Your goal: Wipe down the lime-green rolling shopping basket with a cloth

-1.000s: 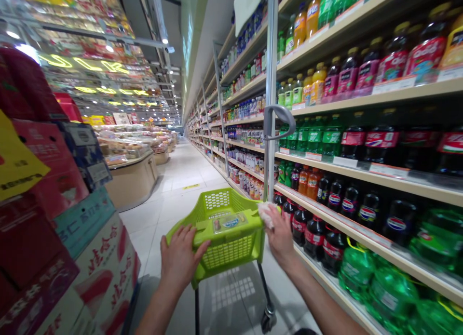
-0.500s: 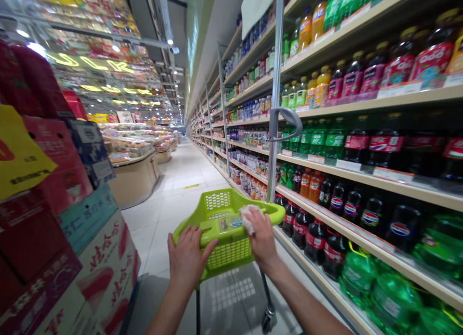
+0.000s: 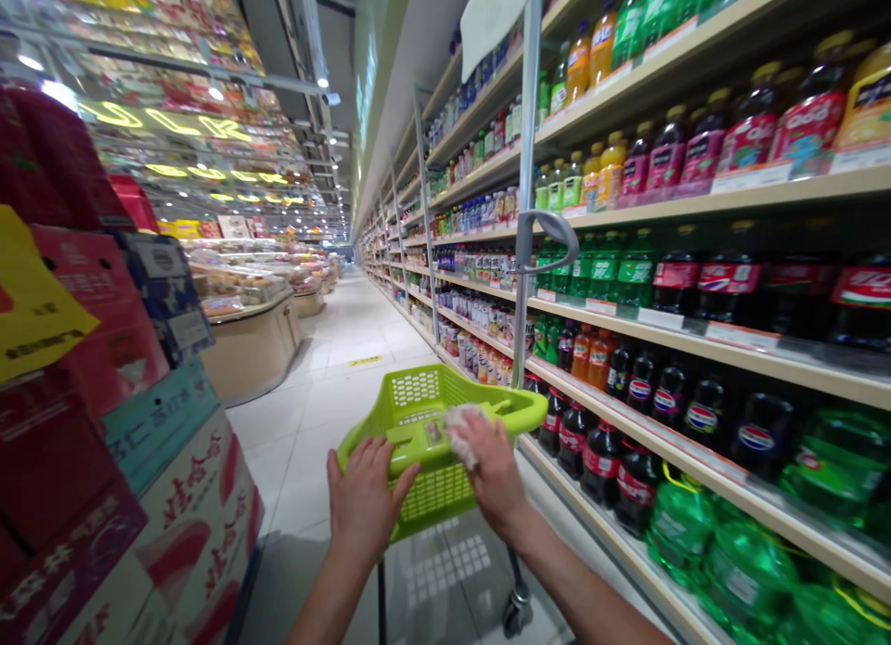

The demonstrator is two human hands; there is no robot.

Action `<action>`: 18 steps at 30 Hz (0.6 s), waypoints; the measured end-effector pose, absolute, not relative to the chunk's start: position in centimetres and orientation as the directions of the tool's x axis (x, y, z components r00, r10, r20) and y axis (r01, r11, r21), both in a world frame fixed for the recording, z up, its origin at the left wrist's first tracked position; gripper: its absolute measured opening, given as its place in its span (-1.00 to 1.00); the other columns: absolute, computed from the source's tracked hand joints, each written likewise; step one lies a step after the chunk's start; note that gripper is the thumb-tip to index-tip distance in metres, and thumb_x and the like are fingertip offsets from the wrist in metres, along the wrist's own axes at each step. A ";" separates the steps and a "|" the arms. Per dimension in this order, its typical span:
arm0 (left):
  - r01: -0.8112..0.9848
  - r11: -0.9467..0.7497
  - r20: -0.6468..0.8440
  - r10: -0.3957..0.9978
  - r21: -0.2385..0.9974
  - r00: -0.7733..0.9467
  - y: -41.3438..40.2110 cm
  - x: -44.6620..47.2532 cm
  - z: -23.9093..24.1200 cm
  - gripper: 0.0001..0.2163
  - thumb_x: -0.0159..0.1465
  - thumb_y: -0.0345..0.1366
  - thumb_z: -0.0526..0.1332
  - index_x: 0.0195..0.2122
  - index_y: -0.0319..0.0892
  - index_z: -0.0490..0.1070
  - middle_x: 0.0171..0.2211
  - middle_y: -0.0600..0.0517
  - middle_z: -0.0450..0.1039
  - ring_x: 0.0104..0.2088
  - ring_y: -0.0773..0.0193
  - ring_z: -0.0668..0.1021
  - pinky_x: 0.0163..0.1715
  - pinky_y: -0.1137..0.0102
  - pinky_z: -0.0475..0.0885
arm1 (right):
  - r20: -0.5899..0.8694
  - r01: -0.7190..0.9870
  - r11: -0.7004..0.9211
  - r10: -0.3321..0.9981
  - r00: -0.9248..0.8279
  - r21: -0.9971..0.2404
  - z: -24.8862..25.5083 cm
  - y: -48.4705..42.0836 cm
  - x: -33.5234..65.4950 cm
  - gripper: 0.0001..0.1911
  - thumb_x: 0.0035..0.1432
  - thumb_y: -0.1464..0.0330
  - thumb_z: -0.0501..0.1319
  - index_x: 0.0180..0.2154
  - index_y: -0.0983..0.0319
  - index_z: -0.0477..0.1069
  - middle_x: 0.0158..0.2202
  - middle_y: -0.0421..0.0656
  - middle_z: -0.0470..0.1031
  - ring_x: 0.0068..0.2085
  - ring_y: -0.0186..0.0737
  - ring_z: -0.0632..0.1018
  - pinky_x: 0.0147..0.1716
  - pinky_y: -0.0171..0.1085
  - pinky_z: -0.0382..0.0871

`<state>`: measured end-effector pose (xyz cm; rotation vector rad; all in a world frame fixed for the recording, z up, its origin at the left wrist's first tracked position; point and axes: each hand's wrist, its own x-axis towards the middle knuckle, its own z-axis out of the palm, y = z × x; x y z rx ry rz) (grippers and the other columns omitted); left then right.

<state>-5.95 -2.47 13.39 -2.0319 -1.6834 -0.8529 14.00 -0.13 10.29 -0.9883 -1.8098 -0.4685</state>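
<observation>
At the green cart's [image 3: 442, 489] near end, L hand [image 3: 363, 496] lies over the handle [image 3: 419, 454], fingers bent fwd, thumb spread wide; can't tell how tight it grips. R hand [image 3: 493, 473] has fingers mostly closed round a crumpled white wipe [image 3: 462, 438] at mid-handle; exact contact unclear. Cart's in the aisle btwn stacked boxes [image 3: 185, 515] & drink shelves [image 3: 724, 333]. To wipe well, prob. best to keep the wad flat, press evenly, follow the bar's curve, incl. underside, w/ L hand steadying vs. rolling.
</observation>
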 end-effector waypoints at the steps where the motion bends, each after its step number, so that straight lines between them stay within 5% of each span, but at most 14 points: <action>1: 0.970 -0.222 0.655 0.748 0.093 0.109 -2.5 -6.0 13.4 -0.66 0.16 -0.05 0.07 -0.18 -0.15 0.40 -0.08 -0.12 0.43 -0.01 0.03 0.39 0.07 -0.09 -0.09 | 0.878 0.764 0.644 0.394 -0.274 -0.051 10.3 -0.5 13.1 -0.55 0.06 0.50 -0.03 0.02 0.19 0.23 0.07 -0.08 0.31 0.14 -0.19 0.24 0.13 -0.04 -0.04; 4: 0.971 -0.224 0.653 0.749 0.083 0.116 -2.6 -6.4 13.6 -0.66 0.17 -0.06 0.06 -0.18 -0.16 0.40 -0.09 -0.12 0.43 -0.02 0.04 0.39 0.07 -0.10 -0.09 | 0.875 0.764 0.644 0.385 -0.293 -0.027 10.4 -0.2 14.0 -0.57 0.07 0.51 -0.04 0.00 0.19 0.25 0.07 -0.08 0.31 0.13 -0.20 0.25 0.13 -0.02 -0.06; 9: 0.971 -0.219 0.662 0.742 0.099 0.100 -2.8 -7.3 13.5 -0.68 0.16 -0.06 0.07 -0.19 -0.13 0.40 -0.08 -0.11 0.43 -0.02 0.05 0.39 0.08 -0.09 -0.10 | 0.880 0.873 0.387 0.467 0.092 -0.297 10.6 1.8 19.1 -0.61 0.07 0.48 -0.05 -0.04 0.22 0.29 0.01 -0.01 0.36 0.05 -0.10 0.34 0.06 0.09 0.03; 15: 0.970 -0.223 0.668 0.737 0.099 0.102 -2.5 -7.7 13.4 -0.68 0.15 -0.07 0.07 -0.20 -0.14 0.40 -0.09 -0.11 0.44 -0.03 0.03 0.40 0.07 -0.10 -0.10 | 0.880 0.761 0.648 0.381 -0.284 -0.035 10.1 -0.8 12.6 -0.48 0.00 0.55 -0.04 0.04 0.19 0.23 0.09 -0.08 0.28 0.15 -0.18 0.22 0.13 -0.03 -0.02; 18: 0.969 -0.225 0.652 0.751 0.106 0.103 -2.6 -8.0 13.6 -0.68 0.15 -0.06 0.07 -0.19 -0.13 0.40 -0.09 -0.10 0.44 -0.02 0.02 0.40 0.06 -0.11 -0.08 | 0.885 0.787 0.613 0.399 -0.239 -0.064 10.2 -0.3 14.0 -0.55 0.06 0.52 -0.04 0.01 0.18 0.25 0.06 -0.08 0.31 0.12 -0.18 0.26 0.13 0.00 -0.05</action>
